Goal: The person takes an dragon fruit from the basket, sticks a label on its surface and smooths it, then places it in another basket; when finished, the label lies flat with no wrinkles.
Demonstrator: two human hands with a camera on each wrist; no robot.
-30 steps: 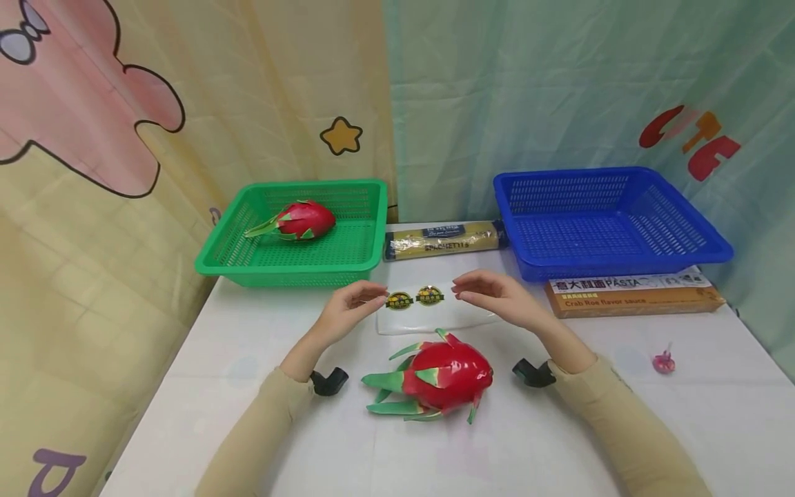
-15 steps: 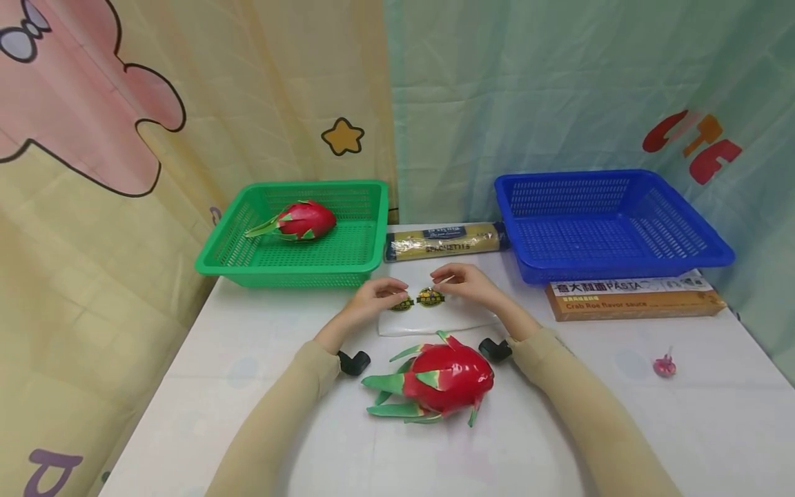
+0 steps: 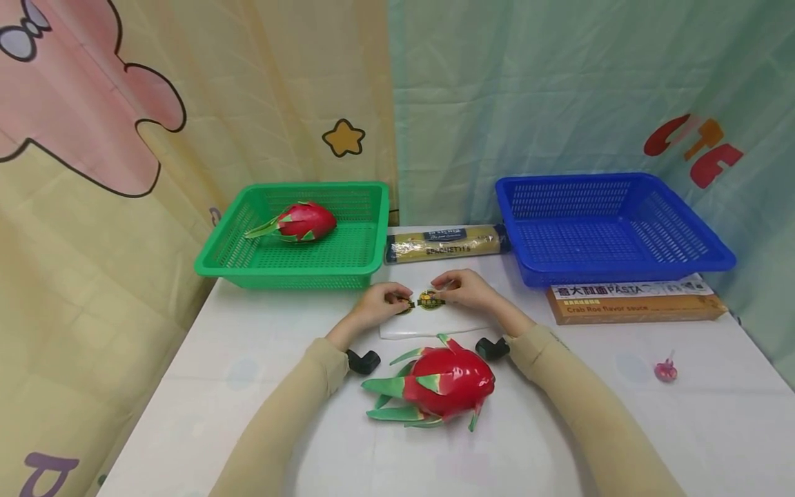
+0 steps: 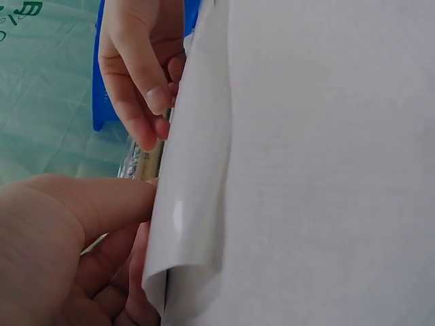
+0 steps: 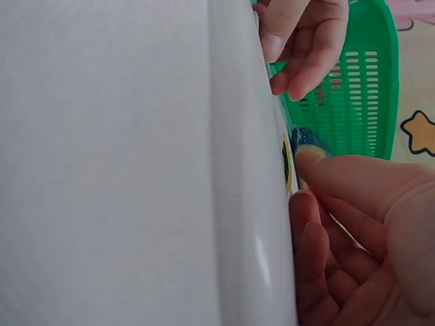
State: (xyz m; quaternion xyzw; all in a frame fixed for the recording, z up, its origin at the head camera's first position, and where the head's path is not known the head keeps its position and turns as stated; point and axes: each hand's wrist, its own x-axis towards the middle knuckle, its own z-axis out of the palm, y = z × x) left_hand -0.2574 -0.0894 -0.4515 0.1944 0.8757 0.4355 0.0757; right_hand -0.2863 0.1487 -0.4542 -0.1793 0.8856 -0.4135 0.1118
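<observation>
Two round yellow-and-black stickers lie on a glossy white sheet (image 3: 444, 324) in the middle of the table. My left hand (image 3: 380, 305) rests at the left sticker (image 3: 406, 308), its bent fingers covering much of it. At the right sticker (image 3: 428, 302), my right hand (image 3: 467, 288) has its fingertips over the edge. In the right wrist view, a small gap shows between the thumb (image 5: 311, 155) and index finger beside the sticker rim. The sheet's near edge (image 4: 187, 224) bulges up in the left wrist view. A red dragon fruit (image 3: 450, 379) with green scales lies nearer me, between my forearms.
A green basket (image 3: 292, 279) with another dragon fruit (image 3: 309, 222) stands back left. Behind the sheet lies a spaghetti pack (image 3: 447, 244). A blue basket (image 3: 621, 270) stands back right, close to a pasta box (image 3: 636, 310). A small pink object (image 3: 666, 371) lies at right.
Both hands have moved inward over the white sheet, from beside the stickers to touching distance of them. The fruit, baskets and packs stay where they were.
</observation>
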